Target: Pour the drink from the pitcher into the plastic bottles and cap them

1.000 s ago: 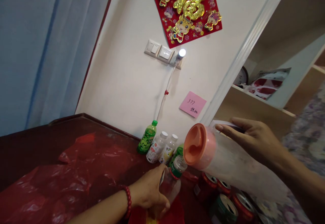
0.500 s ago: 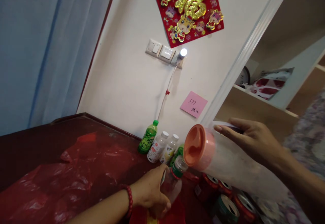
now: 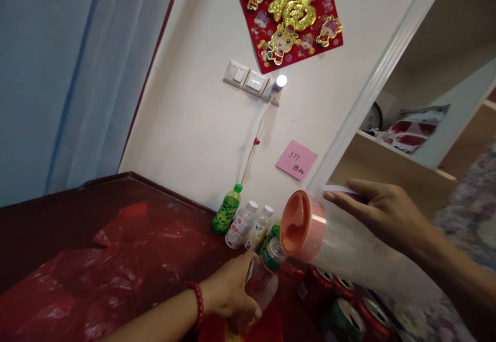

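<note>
My left hand (image 3: 236, 293), with a red bead bracelet on its wrist, is wrapped round a clear plastic bottle (image 3: 266, 285) with a green and red band below its uncapped mouth. My right hand (image 3: 382, 207) grips the handle of a large translucent pitcher (image 3: 360, 259) with an orange lid (image 3: 300, 223). The pitcher lies tipped over to the left, its lid right at the bottle's mouth. Whether liquid is flowing between them I cannot tell. Under the bottle is a red and gold item (image 3: 267, 329), partly hidden by my left hand.
Behind the bottle stand a green drink bottle (image 3: 227, 210) and white-capped bottles (image 3: 240, 228) against the wall. Several opened cans (image 3: 344, 319) sit below the pitcher. A red plastic sheet (image 3: 96, 275) covers the table's left side. A shelf (image 3: 403, 158) is at the right.
Both hands keep their holds on the bottle and the pitcher, nearly unmoved. The pitcher's lid looks tilted very slightly differently. The view has shifted a little.
</note>
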Available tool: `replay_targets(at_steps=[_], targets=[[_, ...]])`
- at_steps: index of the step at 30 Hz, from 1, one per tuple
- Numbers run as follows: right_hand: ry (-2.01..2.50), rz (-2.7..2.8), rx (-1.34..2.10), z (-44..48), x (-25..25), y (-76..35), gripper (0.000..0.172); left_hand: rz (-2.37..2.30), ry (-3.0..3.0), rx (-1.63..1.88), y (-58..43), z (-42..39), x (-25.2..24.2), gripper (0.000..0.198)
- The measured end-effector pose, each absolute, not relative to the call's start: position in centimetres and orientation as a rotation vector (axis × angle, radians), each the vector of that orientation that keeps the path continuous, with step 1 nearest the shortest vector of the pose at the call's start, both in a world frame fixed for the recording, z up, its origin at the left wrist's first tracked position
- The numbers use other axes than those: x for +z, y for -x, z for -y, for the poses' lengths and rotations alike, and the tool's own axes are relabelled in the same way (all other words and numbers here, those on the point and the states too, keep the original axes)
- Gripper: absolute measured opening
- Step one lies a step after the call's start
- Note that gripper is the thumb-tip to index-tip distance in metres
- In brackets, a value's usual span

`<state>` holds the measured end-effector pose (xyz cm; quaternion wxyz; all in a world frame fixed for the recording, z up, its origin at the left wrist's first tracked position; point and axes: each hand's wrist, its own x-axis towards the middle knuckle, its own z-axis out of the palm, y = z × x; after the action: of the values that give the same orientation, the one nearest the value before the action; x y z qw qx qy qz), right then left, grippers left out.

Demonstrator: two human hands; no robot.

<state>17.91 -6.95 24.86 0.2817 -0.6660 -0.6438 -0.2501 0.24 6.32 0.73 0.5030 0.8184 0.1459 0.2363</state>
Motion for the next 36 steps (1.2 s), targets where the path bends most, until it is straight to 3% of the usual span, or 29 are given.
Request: replay_targets(at_steps=[13,23,32,36], targets=[[1.900,1.757,-0.689,7.2,25.6,-17.7,0.077,-0.437,-1.972,0.558,0.1,-6.2,1.4,0.075],[1.924,1.664,-0.568,7.6,25.3,-17.7,0.068,-0.447,-1.991,0.534,-0.1,-6.4,1.5,0.068],[1.692,1.307,-0.408,11.0,19.9,-20.9,0.065,-0.299,-2.022,0.548,-0.2,-6.7,1.9,0.058],[1.580,1.107,-0.301,12.1,15.8,-22.5,0.065,-0.316,-2.052,0.528,-0.5,-6.8,1.9,0.063]])
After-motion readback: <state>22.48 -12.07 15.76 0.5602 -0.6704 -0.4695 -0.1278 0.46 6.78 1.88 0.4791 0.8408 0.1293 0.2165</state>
